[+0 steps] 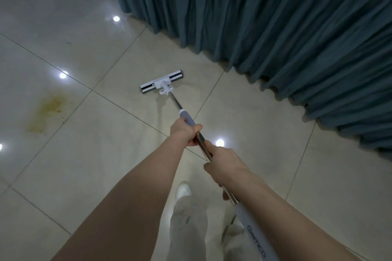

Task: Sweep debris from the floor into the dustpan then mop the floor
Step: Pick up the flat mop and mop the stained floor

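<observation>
A mop with a flat white and black head (162,81) lies on the cream tiled floor (244,116) ahead of me, its head near the curtain. Its metal handle (175,100) runs back toward my body. My left hand (185,132) grips the handle at the grey sleeve, farther down the pole. My right hand (223,166) grips the bare metal just behind it. The handle's white upper end with lettering (255,233) passes under my right forearm. A yellowish stain (47,112) marks a tile to the left of the mop.
A blue-grey pleated curtain (275,27) hangs along the right and far side, its hem touching the floor. Ceiling lights reflect on the glossy tiles. My light trousers and a white shoe (183,189) show below my arms.
</observation>
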Demonstrator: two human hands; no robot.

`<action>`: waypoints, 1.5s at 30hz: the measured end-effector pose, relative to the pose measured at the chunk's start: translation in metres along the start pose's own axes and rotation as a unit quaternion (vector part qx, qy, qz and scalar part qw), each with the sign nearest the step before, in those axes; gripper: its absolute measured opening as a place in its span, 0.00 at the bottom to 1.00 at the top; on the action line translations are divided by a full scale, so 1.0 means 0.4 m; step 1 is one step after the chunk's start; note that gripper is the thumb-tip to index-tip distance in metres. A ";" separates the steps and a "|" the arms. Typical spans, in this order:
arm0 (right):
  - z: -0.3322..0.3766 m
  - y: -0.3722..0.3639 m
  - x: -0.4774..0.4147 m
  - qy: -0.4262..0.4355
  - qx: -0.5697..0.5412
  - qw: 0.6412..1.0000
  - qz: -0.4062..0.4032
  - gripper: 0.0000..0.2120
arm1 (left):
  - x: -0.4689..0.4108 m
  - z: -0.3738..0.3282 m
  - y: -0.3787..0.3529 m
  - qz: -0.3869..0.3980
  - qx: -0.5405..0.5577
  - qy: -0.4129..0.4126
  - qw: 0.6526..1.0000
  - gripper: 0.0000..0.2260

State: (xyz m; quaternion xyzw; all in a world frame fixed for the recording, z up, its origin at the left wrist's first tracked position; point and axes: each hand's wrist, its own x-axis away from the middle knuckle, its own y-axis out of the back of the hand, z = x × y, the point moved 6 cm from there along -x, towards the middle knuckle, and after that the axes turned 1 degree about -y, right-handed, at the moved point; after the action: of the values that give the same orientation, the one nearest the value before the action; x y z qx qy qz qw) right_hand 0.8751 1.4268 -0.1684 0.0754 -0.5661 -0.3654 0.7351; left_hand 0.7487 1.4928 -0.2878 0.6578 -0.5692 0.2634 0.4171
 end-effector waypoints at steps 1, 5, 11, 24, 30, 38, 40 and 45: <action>0.031 0.004 -0.029 0.000 -0.001 1.000 -0.001 0.26 | -0.030 -0.018 0.025 -0.005 0.000 -0.005 1.000 0.30; 0.146 0.005 -0.132 -0.004 -0.022 1.000 -0.001 0.24 | -0.135 -0.069 0.109 -0.024 0.032 -0.017 0.999 0.26; 0.176 -0.075 -0.149 0.003 -0.060 0.998 -0.001 0.25 | -0.144 -0.015 0.160 -0.028 0.075 -0.008 0.997 0.23; -0.371 -0.160 0.137 0.016 -0.087 0.996 0.015 0.29 | 0.237 0.275 -0.257 0.088 0.153 0.026 0.984 0.23; -0.699 -0.213 0.399 -0.012 -0.130 0.990 0.047 0.29 | 0.466 0.486 -0.534 0.087 0.169 0.063 0.980 0.24; -0.811 -0.206 0.527 0.001 -0.131 0.991 0.019 0.22 | 0.592 0.549 -0.648 0.015 0.125 0.043 0.991 0.15; -0.780 -0.223 0.515 0.010 -0.134 0.991 0.014 0.21 | 0.575 0.549 -0.625 -0.008 0.118 0.038 0.992 0.18; -0.711 -0.200 0.454 0.009 -0.145 0.989 -0.004 0.21 | 0.507 0.508 -0.582 -0.022 0.116 0.027 0.993 0.24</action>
State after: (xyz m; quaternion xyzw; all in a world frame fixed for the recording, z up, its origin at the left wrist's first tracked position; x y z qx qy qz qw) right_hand 1.1080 1.1701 -0.1680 -0.0262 -0.5003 -0.4460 0.7417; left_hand 0.9912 1.2143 -0.2835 0.7068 -0.5086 0.3364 0.3586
